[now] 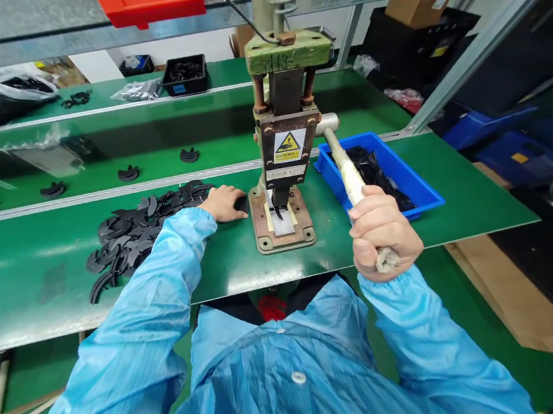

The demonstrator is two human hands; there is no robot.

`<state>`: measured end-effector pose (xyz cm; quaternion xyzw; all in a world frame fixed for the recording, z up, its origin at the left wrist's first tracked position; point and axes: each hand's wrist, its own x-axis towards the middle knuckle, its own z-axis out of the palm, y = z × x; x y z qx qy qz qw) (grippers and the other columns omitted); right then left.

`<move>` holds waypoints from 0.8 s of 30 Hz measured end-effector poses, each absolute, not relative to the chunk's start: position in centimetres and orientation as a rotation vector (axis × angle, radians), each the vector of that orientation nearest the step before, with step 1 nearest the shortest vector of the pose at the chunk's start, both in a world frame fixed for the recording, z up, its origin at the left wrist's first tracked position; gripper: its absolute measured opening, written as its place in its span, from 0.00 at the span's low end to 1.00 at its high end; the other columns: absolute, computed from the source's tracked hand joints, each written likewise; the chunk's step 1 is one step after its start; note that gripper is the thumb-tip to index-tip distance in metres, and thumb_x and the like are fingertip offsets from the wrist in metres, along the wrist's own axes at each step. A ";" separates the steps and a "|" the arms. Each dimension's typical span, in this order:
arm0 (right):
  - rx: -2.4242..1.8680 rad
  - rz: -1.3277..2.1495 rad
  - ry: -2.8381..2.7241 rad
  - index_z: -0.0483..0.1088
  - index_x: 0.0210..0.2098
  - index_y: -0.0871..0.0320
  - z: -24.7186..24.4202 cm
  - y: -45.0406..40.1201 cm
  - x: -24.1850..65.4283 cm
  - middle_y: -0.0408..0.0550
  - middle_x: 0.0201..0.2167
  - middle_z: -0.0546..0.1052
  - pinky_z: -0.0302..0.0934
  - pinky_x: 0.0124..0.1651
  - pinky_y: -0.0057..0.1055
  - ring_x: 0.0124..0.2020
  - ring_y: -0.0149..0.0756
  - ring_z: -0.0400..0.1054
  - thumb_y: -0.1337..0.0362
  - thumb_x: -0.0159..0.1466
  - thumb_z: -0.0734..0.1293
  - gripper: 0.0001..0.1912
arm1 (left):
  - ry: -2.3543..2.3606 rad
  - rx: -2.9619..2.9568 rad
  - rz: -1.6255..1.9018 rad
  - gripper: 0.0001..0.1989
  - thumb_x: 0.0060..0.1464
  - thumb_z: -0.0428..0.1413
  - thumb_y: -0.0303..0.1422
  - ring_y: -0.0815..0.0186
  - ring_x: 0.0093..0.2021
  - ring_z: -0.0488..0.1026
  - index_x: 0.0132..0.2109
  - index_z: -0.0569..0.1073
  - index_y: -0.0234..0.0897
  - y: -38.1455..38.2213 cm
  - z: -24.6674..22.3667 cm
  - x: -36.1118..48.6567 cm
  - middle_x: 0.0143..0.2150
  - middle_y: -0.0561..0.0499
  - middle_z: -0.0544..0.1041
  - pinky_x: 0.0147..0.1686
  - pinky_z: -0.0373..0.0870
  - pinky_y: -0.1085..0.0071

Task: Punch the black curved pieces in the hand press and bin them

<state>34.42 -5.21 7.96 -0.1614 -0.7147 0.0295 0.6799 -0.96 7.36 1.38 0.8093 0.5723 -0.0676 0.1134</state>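
A hand press [284,139] stands on the green table, with a small black piece under its ram on the base plate [283,223]. My right hand [383,231] is wrapped round the press's pale, taped lever [349,171]. To the left of the press my left hand [224,203] rests palm down at the right end of a pile of black curved parts [133,231]. Its fingertips touch a dark flat part [242,204] beside the press base; whether they grip it is hard to see.
Right of the press is a blue tray [418,193] of black parts. Behind, a green belt [161,171] carries several black pieces. A black bin [185,75] stands farther back, and a red bin [150,1] sits on the overhead shelf [35,48].
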 end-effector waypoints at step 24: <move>-0.352 0.083 -1.572 0.68 0.28 0.53 7.8 -5.2 34.0 0.38 0.26 0.76 0.73 0.62 0.60 0.39 0.36 0.77 0.58 0.68 0.72 0.14 | 1.302 2.511 0.521 0.19 0.69 0.60 0.44 0.50 0.63 0.76 0.61 0.77 0.40 -8.8 -0.5 -5.1 0.60 0.39 0.80 0.65 0.72 0.52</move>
